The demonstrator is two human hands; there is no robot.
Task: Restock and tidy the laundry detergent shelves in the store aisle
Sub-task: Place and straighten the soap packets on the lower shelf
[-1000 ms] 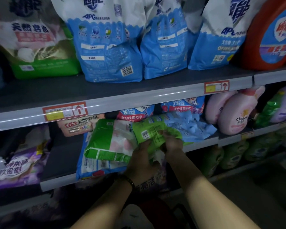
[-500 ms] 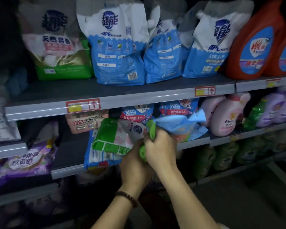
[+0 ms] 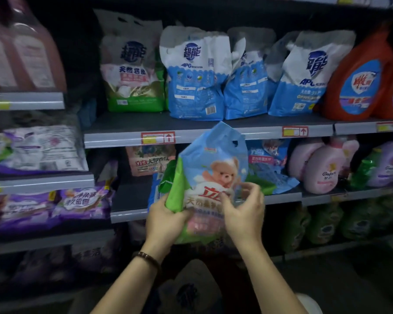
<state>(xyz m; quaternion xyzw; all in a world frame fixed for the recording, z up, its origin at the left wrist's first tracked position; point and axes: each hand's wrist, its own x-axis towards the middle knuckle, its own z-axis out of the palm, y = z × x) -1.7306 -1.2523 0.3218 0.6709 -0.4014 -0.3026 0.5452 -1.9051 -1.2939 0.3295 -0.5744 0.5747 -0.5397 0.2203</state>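
Printed large in dark blue on the white-and-blue detergent bags (image 3: 194, 73) of the upper shelf: 超能, with "APG" beneath. On the pink bottle (image 3: 325, 171): "Comfort". On the bear-printed bag (image 3: 213, 175) held upright in both hands: red 立白, partly covered. On the red-framed price tags (image 3: 158, 138): an upward arrow; figures unreadable.

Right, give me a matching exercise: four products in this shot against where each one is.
Things:
1. teddy bear bag
2. orange jug
3. pink bottle
4. purple bag

Places:
A. middle shelf, right of the held bag
B. top shelf, far right
C. lower shelf on the left
D. held upright between the left hand and right hand

Pairs: 1-D, 2-B, 3-A, 4-C
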